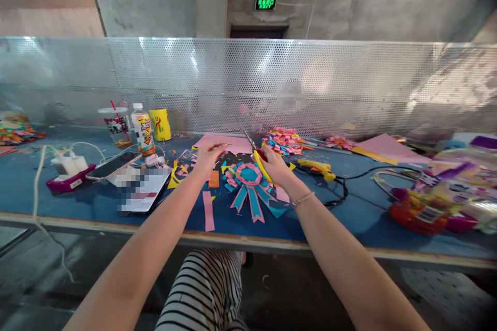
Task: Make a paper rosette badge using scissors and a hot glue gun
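Head view: right hand grips yellow-handled scissors at frame centre; left hand pinches pink paper sheet on the table. Paper probably light, floppy, tears easily; hold near the cut edge.

1. scissors: yellow and red handles, slim metal blades. held in the right hand above the blue table, blades pointing up and away to the left, their tips over the pink sheet; whether the blades are parted cannot be told.
2. pink sheet: a flat piece of pink paper lying on the table beyond both hands, the fingertips of the left hand at its near edge.
3. paper rosette: teal and pink, a round pleated centre with ribbon tails fanning toward the table's near edge, lying flat between the two hands.
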Demonstrator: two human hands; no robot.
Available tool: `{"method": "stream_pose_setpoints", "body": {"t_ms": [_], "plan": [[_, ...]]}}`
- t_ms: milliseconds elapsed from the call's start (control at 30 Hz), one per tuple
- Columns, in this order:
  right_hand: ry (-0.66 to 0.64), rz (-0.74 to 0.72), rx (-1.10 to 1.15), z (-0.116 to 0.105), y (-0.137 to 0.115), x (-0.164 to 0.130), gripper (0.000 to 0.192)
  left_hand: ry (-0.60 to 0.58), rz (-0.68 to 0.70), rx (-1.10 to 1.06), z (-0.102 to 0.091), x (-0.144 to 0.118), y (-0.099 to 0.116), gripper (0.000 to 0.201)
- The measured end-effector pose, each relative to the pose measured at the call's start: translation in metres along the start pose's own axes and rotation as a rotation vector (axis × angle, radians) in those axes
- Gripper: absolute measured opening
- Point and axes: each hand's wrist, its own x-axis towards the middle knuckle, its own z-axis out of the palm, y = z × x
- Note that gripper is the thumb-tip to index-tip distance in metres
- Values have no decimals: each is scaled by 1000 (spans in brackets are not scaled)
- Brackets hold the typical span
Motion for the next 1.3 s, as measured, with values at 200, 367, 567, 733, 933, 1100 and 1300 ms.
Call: {"method": "stream_pose_setpoints", "body": {"t_ms": [200,367,567,733,933,1100,1300], "plan": [[-10,-20,5,0,0,0,28,7,31,-92,0,2,0,15],[-76,-66,57,-3,-3,-3,28,47,29,-51,0,2,2,19],[-165,-109,41,-7,-9,-9,19,24,-19,-139,6,-4,10,26],[-179,-121,47,-7,-10,-9,18,68,-1,-106,4,1,6,18],[-252,-117,59,-10,-11,-11,23,83,21,-82,1,5,0,13],[-345,-97,117,-11,-11,-12,31,51,19,-63,0,4,0,15],[-363,-62,140,-8,-5,-8,31,36,60,-38,0,5,-3,11]]}}
